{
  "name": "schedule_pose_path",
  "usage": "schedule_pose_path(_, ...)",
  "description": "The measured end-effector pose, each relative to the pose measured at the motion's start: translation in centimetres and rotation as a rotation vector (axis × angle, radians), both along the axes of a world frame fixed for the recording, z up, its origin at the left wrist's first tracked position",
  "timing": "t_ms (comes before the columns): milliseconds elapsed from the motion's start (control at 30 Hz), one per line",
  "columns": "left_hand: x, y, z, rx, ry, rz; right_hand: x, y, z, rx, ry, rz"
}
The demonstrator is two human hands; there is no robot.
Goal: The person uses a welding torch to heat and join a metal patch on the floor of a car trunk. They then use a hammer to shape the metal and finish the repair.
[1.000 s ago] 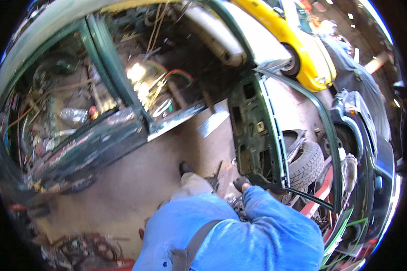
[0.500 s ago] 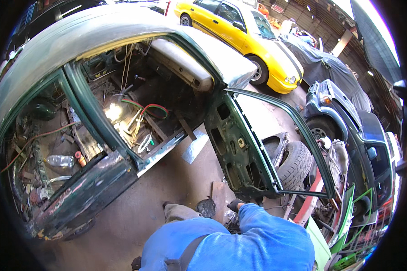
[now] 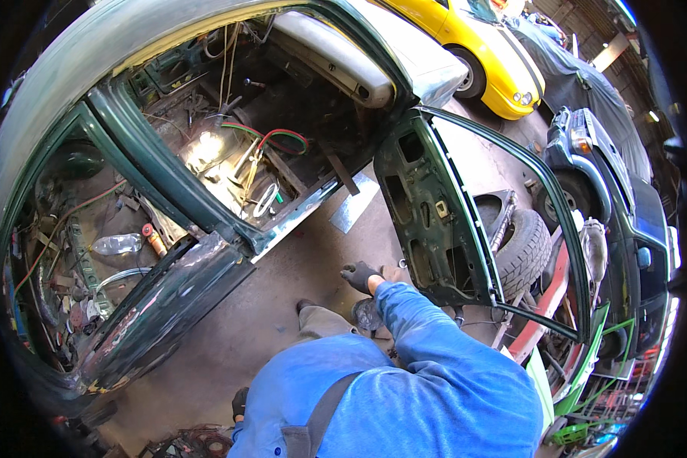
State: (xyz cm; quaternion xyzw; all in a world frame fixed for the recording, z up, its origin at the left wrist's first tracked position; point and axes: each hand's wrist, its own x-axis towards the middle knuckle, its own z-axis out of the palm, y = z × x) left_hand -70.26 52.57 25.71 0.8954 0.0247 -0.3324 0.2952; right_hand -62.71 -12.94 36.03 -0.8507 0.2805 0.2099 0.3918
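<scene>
My right hand (image 3: pixel 361 278), in a dark glove, reaches out over the floor between the car's door opening and the open green door (image 3: pixel 427 214). Its fingers look curled; anything inside them is too small or hidden to make out. My left hand (image 3: pixel 240 402), also in a dark glove, hangs low at my left side, mostly covered by my blue sleeve and body, its fingers hidden. To the left stands the stripped green car body (image 3: pixel 160 313). A sheet of shiny metal (image 3: pixel 355 203) lies on the floor below its sill.
Inside the car are red and green hoses (image 3: pixel 286 145), a coil of white cable (image 3: pixel 265 200) and a clear plastic bottle (image 3: pixel 117 244). A tyre (image 3: pixel 523 252) and scrap parts lie beyond the door. A yellow car (image 3: pixel 503 69) and a dark vehicle (image 3: pixel 625 229) stand farther off.
My right hand has come up and left, away from the door's lower edge. My view has shifted, so the car and door sit differently, and my left hand shows more.
</scene>
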Motion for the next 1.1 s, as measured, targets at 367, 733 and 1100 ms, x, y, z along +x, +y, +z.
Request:
schedule_pose_path(367, 2.1, 11.6, -3.8, 0.132, -0.335, -0.703, -13.1, 5.2, -2.8, -0.087, 0.119, -0.317)
schedule_pose_path(733, 3.5, 23.9, -0.3, -0.061, 0.364, 0.382, -27.6, 11.8, -0.3, -0.666, -0.156, -0.955)
schedule_pose_path(1100, 5.0, 22.1, 0.1, -0.189, 0.318, 0.542, -40.8, -9.1, 26.8, -1.062, -0.555, -1.566)
